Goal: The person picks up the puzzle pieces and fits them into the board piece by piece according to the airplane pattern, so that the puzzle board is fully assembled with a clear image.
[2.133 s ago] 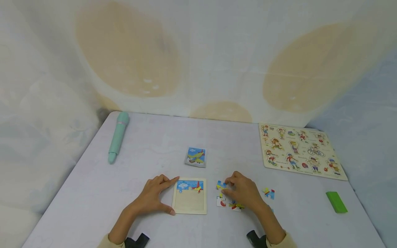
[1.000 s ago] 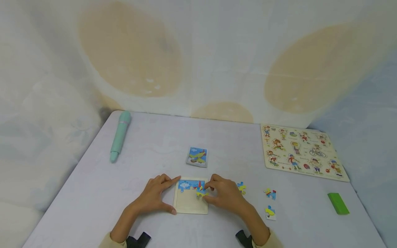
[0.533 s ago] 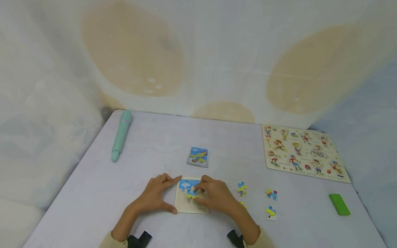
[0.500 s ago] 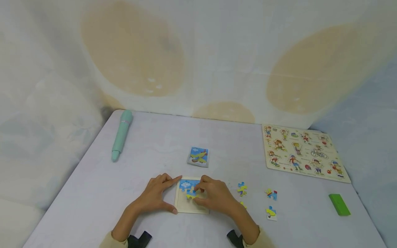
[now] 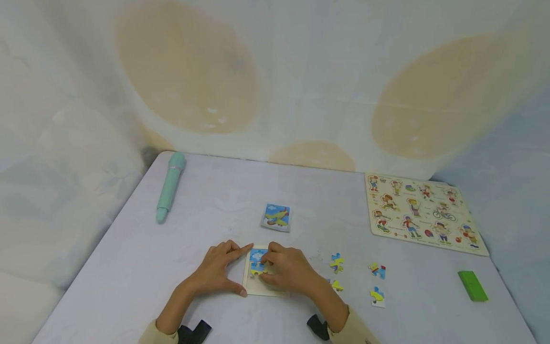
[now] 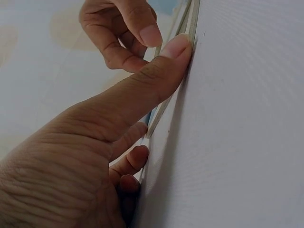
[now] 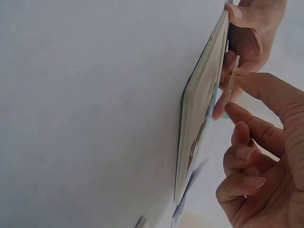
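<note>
Right hand (image 5: 288, 268) pinches piece (image 5: 257, 272), thumb and finger clamped on it, just above left half of my tray (image 5: 259, 287). Tray sits well in from table's (image 5: 232, 320) left and right edges. Half-second ago piece hung nearer tray's middle; now shifted left, below cloud piece (image 5: 257, 255). Reads as lining up for left column, not yet seated. Left hand (image 5: 218, 270): thumb and forefinger spread apart, touching tray's left corners. Loose pieces (image 5: 337, 263) toward right edge.
</note>
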A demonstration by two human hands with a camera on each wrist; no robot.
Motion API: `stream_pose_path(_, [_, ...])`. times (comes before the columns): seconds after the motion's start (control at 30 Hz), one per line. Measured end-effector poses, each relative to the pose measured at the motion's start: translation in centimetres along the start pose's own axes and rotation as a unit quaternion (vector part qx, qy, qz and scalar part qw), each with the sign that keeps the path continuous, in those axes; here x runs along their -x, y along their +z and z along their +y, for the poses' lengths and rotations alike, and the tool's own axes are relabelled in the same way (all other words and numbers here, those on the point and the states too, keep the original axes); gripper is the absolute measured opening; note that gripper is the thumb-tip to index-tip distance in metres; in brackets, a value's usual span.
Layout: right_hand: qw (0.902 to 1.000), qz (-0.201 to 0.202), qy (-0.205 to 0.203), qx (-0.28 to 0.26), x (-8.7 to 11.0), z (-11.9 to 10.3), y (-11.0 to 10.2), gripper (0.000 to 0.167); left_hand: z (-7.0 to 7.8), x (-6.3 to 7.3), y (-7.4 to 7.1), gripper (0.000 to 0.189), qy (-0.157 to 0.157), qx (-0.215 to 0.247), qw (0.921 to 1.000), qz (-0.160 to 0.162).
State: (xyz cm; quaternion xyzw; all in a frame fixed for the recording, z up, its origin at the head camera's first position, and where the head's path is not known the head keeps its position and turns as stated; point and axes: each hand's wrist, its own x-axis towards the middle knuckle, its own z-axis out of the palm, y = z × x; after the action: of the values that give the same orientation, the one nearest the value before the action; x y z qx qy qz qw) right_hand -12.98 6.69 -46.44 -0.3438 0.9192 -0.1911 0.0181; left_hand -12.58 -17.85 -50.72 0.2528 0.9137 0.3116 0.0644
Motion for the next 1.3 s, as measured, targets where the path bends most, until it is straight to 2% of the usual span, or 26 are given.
stream_pose_path(0.5, [0.9987, -0.014, 0.008, 0.048, -0.8, -0.4, 0.6, 0.029, 0.2, -0.1, 0.0, 0.106, -0.006, -0.002, 1.0, -0.002])
stream_pose_path(0.77, [0.9973, -0.006, 0.006, 0.073, -0.5, -0.3, 0.7, 0.046, 0.2, 0.0, -0.1, 0.105, -0.007, -0.004, 1.0, -0.001])
stream_pose_path(0.9, [0.9968, -0.002, -0.008, 0.08, 0.3, -0.3, 0.3, 0.047, 0.2, 0.0, 0.0, 0.106, -0.007, -0.001, 1.0, -0.001])
stream_pose_path(1.07, [0.9958, -0.021, -0.018, 0.087, 1.6, -0.4, -0.2, 0.047, 0.1, 0.0, 0.0, 0.107, -0.005, -0.007, 1.0, 0.003])
stream_pose_path(1.3, [0.9931, -0.066, -0.012, 0.096, 2.7, -0.2, 0.0, 0.057, 0.0, 0.0, 0.2, 0.106, -0.003, -0.007, 1.0, 0.005])
